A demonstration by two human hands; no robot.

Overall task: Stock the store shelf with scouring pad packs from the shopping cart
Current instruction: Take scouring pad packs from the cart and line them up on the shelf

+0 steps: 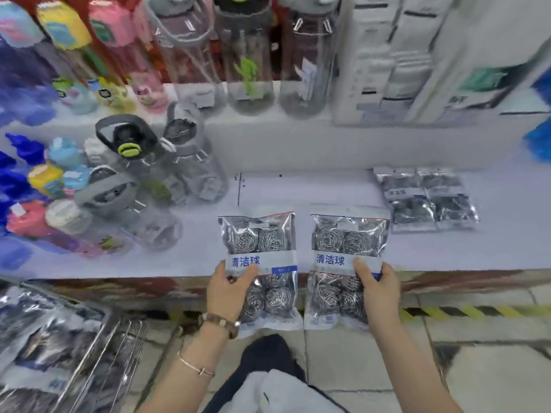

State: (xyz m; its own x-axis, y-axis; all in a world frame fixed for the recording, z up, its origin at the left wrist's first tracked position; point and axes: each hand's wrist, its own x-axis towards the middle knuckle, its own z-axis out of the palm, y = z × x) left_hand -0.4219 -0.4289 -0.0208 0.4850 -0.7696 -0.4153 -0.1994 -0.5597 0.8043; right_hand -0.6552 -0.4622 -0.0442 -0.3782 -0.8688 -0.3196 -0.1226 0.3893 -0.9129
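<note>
Each hand, left and right, grips a scouring pad pack, thumbs clamped on top. Two packs lie on the white shelf above a tiled floor.

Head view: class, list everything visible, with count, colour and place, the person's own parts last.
left pack: one, silver pads, white label, above shelf edge
right pack: one, same, beside it
shelved packs: at least two, silver, lower shelf, right
cart packs: several, silver, in the cart
shopping cart: one, metal wire, lower left
clear bottles: three upright on upper shelf, more on lower shelf, left
small bottles: many, pink, yellow, blue, far left
boxes: several, white-grey, upper shelf, right
lower shelf: one, white
striped tape: one, yellow-black, floor
bracelets: two, left forearm
left hand: grips left pack
right hand: grips right pack
</note>
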